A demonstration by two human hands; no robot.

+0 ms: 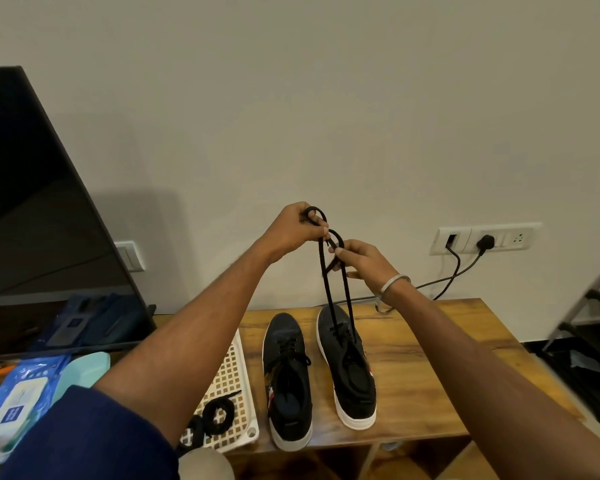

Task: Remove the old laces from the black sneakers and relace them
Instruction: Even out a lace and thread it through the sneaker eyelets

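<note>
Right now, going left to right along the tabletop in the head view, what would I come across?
Blue wipes pack → white lattice tray holding coiled black laces → left sneaker → right sneaker, its lace held up by both hands.

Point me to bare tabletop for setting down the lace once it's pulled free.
Bare wood shows on the table right of the right sneaker, out to the table's right edge. Left is crowded: left sneaker, then the lattice tray with coiled laces. The gap between the sneakers is narrow.
</note>
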